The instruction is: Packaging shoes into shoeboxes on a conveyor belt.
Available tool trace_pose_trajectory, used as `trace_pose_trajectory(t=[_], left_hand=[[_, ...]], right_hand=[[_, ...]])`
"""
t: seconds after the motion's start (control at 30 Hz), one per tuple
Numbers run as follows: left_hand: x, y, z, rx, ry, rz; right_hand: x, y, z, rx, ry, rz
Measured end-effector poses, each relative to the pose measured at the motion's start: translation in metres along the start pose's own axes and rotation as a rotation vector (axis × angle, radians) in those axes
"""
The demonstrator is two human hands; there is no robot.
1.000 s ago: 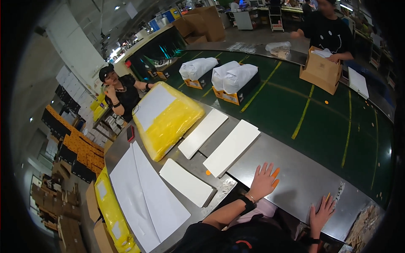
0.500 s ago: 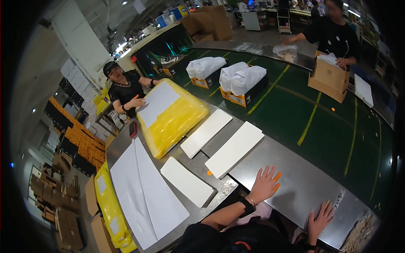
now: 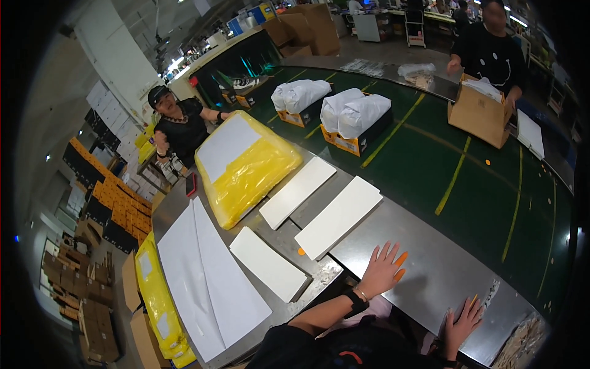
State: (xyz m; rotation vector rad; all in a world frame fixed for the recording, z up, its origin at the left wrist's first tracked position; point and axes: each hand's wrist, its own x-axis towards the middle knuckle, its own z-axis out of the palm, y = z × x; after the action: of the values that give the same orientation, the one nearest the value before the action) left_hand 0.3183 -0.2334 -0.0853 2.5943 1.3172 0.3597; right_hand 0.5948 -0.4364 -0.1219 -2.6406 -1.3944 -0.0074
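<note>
My left hand [image 3: 380, 274] is spread over the bare metal table [image 3: 424, 280] with orange covers on some fingertips. It holds nothing. Lower right, my right hand [image 3: 462, 325] rests near the table's front edge, its fingers apart and holding nothing. Left of my left hand lies a stack of white paper [image 3: 339, 216]. A second white stack [image 3: 297, 192] is behind it, and a third white stack [image 3: 269, 263] sits nearer. Farther back is a yellow plastic-wrapped pack [image 3: 261, 175] with a pale sheet on top.
Large white sheets [image 3: 206, 283] cover the table's left side, near a phone [image 3: 191, 184]. On the green conveyor [image 3: 430, 160] stand shoe boxes with white-wrapped contents [image 3: 355, 117]. One co-worker [image 3: 178, 126] stands at far left; another [image 3: 491, 55] handles a cardboard box [image 3: 479, 114].
The left co-worker's hand has lifted off the yellow pack toward the shoulder. The right co-worker's hands have shifted around the cardboard box. My hands have hardly moved.
</note>
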Motion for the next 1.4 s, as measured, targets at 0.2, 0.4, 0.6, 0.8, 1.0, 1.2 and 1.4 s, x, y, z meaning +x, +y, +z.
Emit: trace_pose_trajectory(t=[0.2, 0.4, 0.6, 0.8, 1.0, 1.2, 1.4], left_hand=[[0.021, -0.021, -0.008, -0.092, -0.035, 0.001], [0.094, -0.136, -0.111, -0.885, 0.291, -0.359], [0.083, -0.299, -0.188, -1.537, 0.764, -0.819], [0.130, -0.337, -0.175, -1.616, 0.747, -0.897], [0.140, -0.406, -0.185, -1.642, 1.030, -0.967], [0.253, -0.332, -0.129, -1.760, 0.473, -0.992], [0.286, -0.326, -0.098, -1.838, 0.524, -0.986]], right_hand=[[0.000, -0.013, -0.017, 0.027, -0.086, 0.028], [0.000, -0.017, -0.022, 0.092, -0.035, 0.009], [-0.002, -0.023, -0.036, 0.132, -0.062, 0.012], [0.004, -0.025, -0.034, 0.063, -0.126, 0.049], [0.003, -0.016, -0.020, 0.064, -0.112, -0.020], [-0.005, -0.001, -0.007, 0.075, -0.062, -0.016], [0.005, -0.014, -0.025, 0.064, -0.245, 0.001]])
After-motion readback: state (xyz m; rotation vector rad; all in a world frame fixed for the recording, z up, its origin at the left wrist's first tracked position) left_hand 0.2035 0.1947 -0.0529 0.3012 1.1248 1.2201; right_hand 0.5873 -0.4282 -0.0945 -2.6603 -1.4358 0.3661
